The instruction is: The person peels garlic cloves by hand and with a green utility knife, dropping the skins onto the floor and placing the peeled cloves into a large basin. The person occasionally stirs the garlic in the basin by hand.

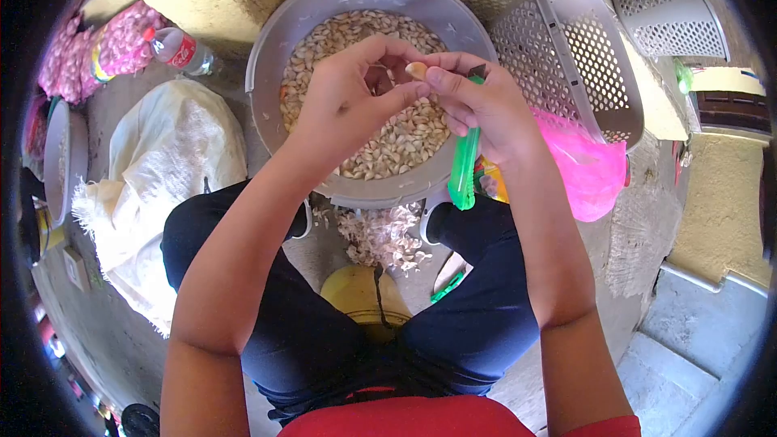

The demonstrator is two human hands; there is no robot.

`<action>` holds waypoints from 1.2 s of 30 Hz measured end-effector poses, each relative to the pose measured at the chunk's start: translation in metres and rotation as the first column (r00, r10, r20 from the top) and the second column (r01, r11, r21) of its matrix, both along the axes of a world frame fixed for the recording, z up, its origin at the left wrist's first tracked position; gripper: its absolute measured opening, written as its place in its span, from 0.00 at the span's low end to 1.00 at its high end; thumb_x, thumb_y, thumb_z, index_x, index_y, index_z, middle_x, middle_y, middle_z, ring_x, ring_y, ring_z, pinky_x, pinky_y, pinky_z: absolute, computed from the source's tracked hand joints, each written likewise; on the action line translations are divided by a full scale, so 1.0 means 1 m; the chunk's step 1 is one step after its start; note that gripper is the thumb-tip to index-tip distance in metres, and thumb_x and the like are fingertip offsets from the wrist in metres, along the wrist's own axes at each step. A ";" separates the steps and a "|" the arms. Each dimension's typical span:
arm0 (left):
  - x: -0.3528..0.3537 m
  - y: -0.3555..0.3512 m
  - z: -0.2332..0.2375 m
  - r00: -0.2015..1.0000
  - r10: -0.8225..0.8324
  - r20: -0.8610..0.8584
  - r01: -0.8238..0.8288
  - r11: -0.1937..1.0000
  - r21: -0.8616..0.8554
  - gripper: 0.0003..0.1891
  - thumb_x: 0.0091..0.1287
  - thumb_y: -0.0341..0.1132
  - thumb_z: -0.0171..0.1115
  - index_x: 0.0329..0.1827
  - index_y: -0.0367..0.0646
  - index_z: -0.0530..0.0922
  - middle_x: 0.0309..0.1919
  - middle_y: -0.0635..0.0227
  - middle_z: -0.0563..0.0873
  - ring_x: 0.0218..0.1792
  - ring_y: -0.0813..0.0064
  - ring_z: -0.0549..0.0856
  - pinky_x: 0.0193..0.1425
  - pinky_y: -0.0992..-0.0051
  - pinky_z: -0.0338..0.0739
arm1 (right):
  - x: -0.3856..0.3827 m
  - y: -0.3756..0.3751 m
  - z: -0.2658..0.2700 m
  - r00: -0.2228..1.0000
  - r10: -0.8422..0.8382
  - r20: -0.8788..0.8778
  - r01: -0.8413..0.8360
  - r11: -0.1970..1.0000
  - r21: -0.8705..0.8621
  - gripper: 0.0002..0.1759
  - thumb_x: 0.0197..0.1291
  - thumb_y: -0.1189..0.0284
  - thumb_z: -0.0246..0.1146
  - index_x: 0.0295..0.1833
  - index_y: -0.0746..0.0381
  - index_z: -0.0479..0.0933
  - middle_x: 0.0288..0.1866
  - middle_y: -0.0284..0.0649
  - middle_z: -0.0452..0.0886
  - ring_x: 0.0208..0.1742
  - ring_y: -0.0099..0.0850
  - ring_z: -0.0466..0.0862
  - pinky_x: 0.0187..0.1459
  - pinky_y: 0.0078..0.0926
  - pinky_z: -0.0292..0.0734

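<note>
Above a wide grey basin (267,40), both hands meet at a single garlic clove (417,70). My left hand (352,97) is closed, its thumb and index finger at the clove. My right hand (481,101) is closed around a green-handled knife (464,170), its handle hanging down from the palm and a dark blade end showing above the fingers. The right thumb and index finger also touch the clove. Many loose garlic cloves (388,158) fill the basin below the hands.
Garlic skins (384,235) litter the floor between my feet, near a yellow container (364,295). To the left are a white sack (174,137), a cola bottle (182,50) and pink net bags (121,40). A perforated grey basket (526,40) and a pink bag (587,170) stand right.
</note>
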State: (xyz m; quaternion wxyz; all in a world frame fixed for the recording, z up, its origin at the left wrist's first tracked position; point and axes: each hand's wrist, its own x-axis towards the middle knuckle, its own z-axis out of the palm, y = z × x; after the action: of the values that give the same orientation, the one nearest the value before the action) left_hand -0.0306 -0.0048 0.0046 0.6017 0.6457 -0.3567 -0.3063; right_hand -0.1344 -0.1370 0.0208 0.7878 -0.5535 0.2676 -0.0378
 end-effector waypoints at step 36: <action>0.005 0.000 -0.003 0.833 -0.016 0.553 0.100 0.987 -0.123 0.05 0.57 0.24 0.54 0.36 0.39 0.70 0.30 0.61 0.76 0.32 0.61 0.78 0.34 0.71 0.72 | -0.010 0.007 -0.007 0.999 -0.044 -0.023 0.048 0.751 0.658 0.06 0.55 0.72 0.57 0.34 0.63 0.71 0.25 0.32 0.71 0.14 0.13 0.61 0.18 0.12 0.60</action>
State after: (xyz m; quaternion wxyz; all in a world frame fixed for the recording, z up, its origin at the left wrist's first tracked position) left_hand -0.0257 -0.0048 0.0018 0.5100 0.6494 -0.5553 -0.0991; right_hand -0.1444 -0.1303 0.0140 0.9301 -0.2342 0.2798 0.0412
